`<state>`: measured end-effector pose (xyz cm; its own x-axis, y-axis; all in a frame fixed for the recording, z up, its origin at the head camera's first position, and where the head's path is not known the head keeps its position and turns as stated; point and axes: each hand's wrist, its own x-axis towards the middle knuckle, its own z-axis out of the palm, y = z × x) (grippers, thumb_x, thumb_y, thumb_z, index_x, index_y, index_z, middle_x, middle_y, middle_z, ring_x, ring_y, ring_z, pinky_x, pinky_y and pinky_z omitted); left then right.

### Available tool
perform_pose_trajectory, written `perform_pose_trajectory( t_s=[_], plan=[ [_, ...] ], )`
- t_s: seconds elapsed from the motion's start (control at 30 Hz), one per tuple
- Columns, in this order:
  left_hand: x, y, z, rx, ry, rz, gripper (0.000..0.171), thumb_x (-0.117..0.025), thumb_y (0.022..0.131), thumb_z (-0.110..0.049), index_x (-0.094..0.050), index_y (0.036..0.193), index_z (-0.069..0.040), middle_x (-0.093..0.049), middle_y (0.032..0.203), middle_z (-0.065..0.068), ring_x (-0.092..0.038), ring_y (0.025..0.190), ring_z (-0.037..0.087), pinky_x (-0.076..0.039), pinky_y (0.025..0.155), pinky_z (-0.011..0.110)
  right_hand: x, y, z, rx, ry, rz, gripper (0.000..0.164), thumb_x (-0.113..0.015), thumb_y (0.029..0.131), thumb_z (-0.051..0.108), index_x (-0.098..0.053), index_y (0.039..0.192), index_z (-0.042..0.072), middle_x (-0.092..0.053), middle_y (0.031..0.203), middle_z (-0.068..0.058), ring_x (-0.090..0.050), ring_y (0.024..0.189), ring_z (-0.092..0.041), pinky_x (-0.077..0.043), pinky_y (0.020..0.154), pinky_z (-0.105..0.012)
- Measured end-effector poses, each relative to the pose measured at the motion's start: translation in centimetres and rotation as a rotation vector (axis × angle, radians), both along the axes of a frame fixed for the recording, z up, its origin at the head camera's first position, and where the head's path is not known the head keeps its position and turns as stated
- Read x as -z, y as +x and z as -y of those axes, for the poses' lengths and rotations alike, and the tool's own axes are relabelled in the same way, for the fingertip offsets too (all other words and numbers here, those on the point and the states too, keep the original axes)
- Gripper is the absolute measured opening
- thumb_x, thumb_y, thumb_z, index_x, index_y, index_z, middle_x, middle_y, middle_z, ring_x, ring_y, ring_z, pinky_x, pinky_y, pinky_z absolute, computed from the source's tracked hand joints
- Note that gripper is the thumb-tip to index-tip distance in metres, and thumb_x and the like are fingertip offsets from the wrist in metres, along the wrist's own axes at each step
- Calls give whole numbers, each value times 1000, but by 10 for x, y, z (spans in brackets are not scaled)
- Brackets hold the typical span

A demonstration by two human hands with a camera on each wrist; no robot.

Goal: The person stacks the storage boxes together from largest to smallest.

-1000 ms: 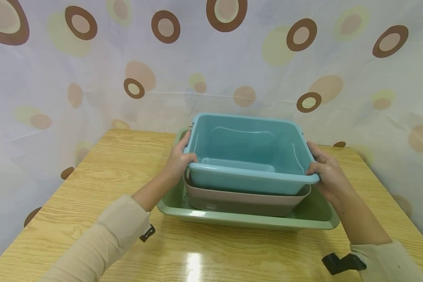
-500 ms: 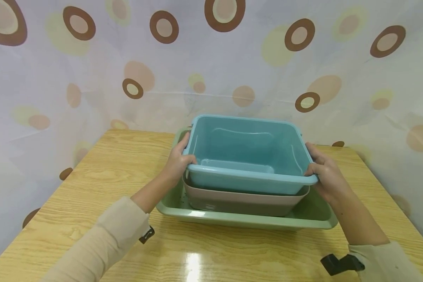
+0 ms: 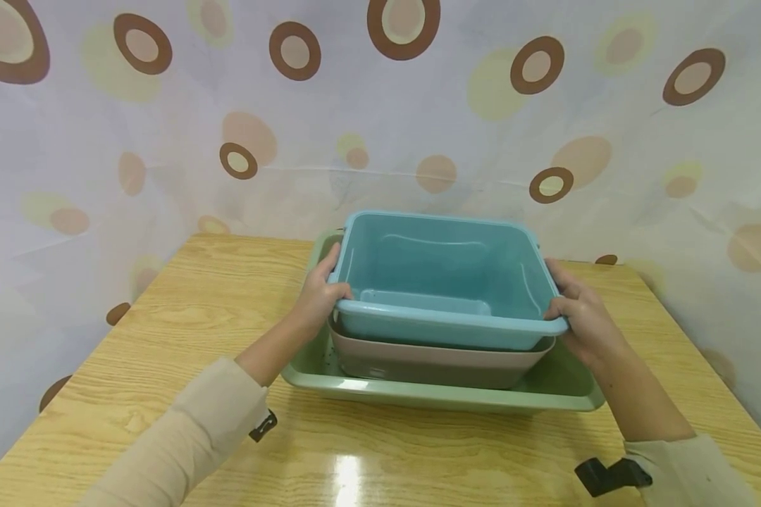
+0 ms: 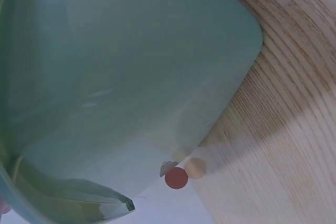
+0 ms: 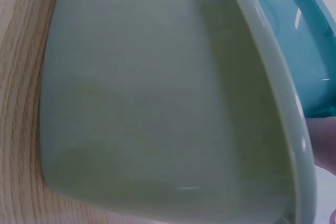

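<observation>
A blue plastic basin (image 3: 444, 264) is held by its rim at both ends, tilted a little toward me. My left hand (image 3: 320, 292) grips the left end, thumb over the rim. At the right end, my right hand (image 3: 585, 313) has its thumb on the rim and fingers along the outer side. Under the blue basin sits a pinkish-brown basin (image 3: 431, 362), which it partly enters. Both are within a larger green basin (image 3: 444, 396) on the table. In the wrist views the outer wall of the green basin (image 4: 136, 72) fills most of the picture; my left hand barely shows there.
The wood-grain table (image 3: 184, 338) extends on both sides and in front of the stacked basins. Behind it hangs a pale sheet (image 3: 380, 120) with brown, pink and yellow ovals, close to the back edge. Black straps (image 3: 611, 477) sit by the sleeve cuffs.
The blue basin has sunk slightly toward the pinkish-brown basin, its rear rim lower than before. Both hands keep their grip and move down a little with it.
</observation>
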<state>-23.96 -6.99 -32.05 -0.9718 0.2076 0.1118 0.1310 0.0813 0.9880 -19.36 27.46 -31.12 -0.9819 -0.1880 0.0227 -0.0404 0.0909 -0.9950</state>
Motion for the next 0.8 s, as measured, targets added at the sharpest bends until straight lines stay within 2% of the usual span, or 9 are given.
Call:
perform_pose_trajectory(
  t_s=[0.8],
  plan=[
    [7,-1,1,10,-37,12,92,-48,63,8,-10,147,4,-7,156,15,-12,142,27,-20,113,44,6,0,3,42,52,30,89,-34,72,-16,11,147,4,17,154,-11,14,140,-35,4,111,-58]
  ],
)
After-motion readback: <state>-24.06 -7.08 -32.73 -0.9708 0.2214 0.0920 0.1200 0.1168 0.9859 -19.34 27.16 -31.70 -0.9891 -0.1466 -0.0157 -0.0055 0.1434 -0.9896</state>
